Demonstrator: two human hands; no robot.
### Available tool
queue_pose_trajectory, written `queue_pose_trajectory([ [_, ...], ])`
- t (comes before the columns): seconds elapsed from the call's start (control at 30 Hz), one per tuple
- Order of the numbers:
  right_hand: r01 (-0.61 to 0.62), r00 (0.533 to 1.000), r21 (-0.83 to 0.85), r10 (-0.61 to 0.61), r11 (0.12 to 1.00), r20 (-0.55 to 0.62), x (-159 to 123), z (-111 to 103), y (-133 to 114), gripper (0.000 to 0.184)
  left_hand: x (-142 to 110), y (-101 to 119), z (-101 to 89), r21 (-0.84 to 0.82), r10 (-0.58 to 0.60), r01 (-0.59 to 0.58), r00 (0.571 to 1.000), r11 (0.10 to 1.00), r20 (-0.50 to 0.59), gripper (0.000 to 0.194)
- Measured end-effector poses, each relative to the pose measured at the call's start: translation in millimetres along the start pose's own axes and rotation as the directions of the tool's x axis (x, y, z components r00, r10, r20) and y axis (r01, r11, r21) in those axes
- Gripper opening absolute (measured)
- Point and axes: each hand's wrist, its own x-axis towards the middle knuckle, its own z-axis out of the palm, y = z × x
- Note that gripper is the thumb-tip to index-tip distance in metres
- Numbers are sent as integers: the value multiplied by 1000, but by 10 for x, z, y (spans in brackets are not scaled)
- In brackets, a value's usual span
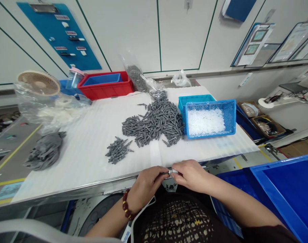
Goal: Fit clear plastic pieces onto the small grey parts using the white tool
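At the table's front edge, my left hand (149, 182) pinches a small dark grey part (165, 173), mostly hidden by the fingers. My right hand (190, 173) is closed around a slim white, pen-like tool (173, 171); its thin far end shows past the knuckles. The tool's tip meets the grey part between the two hands. Beyond them lies a large heap of grey pointed plugs (159, 121), with a smaller pile (118, 150) nearer on the left. A blue bin (211, 135) of small translucent white rings stands right of the heap.
A teal bin (196, 98) sits behind the blue one. At the back are a red bin (108, 90), a bag of grey parts (136, 77) and a fan (39, 82). Grey cloth (46, 152) lies left. Large blue crates (285, 189) stand at my right.
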Motion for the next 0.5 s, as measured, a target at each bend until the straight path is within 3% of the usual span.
queue_pose_trajectory([
  [0.13, -23, 1000, -2, 23, 1000, -7, 6, 17, 6, 25, -9, -14, 1, -19, -35, 35, 999, 999, 10, 20],
  [0.5, 24, 994, 58, -30, 998, 104, 15, -50, 12, 12, -26, -55, -50, -144, -102, 113, 991, 983, 82, 24],
])
